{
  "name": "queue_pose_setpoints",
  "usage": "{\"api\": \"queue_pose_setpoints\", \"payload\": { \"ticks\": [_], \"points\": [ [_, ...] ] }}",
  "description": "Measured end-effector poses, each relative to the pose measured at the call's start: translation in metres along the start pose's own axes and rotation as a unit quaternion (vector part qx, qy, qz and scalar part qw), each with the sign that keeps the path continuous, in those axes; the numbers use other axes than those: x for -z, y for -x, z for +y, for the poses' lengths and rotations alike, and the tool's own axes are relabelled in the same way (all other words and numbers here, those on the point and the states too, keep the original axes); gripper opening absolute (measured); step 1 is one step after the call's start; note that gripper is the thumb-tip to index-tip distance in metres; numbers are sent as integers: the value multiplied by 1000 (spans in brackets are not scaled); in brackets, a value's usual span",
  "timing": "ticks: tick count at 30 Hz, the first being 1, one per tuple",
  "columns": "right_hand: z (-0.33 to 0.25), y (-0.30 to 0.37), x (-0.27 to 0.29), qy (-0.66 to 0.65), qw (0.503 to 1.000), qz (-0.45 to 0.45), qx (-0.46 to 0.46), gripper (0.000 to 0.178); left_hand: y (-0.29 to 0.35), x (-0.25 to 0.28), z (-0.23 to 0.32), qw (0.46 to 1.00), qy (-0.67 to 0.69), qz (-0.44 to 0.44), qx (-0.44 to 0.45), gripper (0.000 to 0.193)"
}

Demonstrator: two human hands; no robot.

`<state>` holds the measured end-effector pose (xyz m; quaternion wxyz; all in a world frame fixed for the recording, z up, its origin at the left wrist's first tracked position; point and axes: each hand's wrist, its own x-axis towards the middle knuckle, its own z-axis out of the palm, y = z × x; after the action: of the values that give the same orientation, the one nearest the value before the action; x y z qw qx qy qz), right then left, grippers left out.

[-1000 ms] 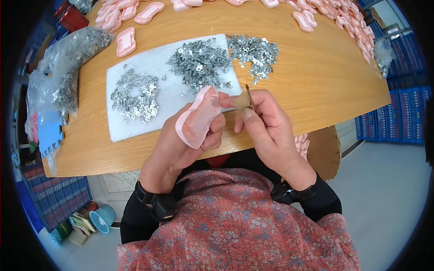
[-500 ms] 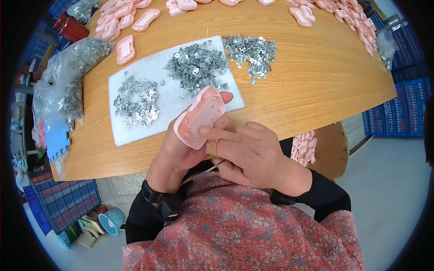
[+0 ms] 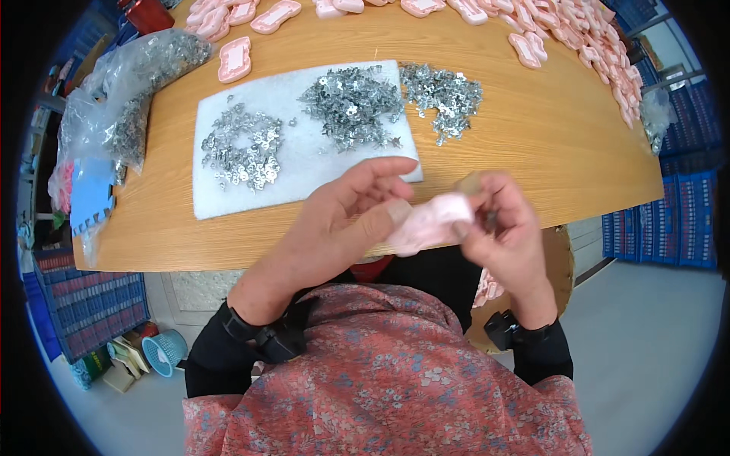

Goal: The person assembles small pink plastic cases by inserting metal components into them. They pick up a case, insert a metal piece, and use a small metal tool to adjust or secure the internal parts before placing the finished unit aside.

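A pink plastic shell (image 3: 432,222), smeared by motion, is held in the air over the table's front edge. My right hand (image 3: 511,235) pinches its right end between thumb and fingers; a small dark thing shows by those fingers, too blurred to name. On the shell's other side, my left hand (image 3: 346,220) has its fingers apart, with the thumb tip close to the shell's left end. Whether that thumb touches it I cannot tell. Just beyond my left hand lies a white foam sheet (image 3: 304,190) bearing two piles of small metal clips (image 3: 353,106).
Another clip pile (image 3: 442,99) sits right of the sheet on the wooden table (image 3: 547,144). Many pink shells (image 3: 582,34) line the far edge. A clear bag of metal parts (image 3: 125,114) lies left. More pink pieces fill a carton (image 3: 559,273) below the table, at right.
The shell has gone from my left hand to my right and moved rightward. My left fingers have spread off it. The thin rod that showed beneath my right hand is out of sight.
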<state>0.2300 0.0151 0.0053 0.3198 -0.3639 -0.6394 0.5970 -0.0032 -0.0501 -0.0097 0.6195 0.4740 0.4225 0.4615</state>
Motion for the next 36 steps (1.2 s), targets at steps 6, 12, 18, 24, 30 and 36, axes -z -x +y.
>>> {"api": "queue_pose_setpoints", "payload": {
  "ticks": [6,12,18,24,30,36],
  "points": [
    [-11,-16,-14,107,989,-102,20,34,2,12,4,961,153,-144,182,59],
    [-2,-57,-28,144,989,-20,20,17,26,36,-11,957,212,-119,156,71],
    [-20,-110,-87,329,924,-141,135,19,47,48,-11,962,230,-77,123,64],
    [-20,-156,-124,410,871,-169,213,20,60,58,-3,960,253,-13,116,53],
    [-10,-180,-146,522,800,-214,205,21,63,60,-4,966,243,26,83,52],
    [-22,-170,-144,408,882,-181,153,17,57,65,-19,928,360,98,0,56]
  ]
}}
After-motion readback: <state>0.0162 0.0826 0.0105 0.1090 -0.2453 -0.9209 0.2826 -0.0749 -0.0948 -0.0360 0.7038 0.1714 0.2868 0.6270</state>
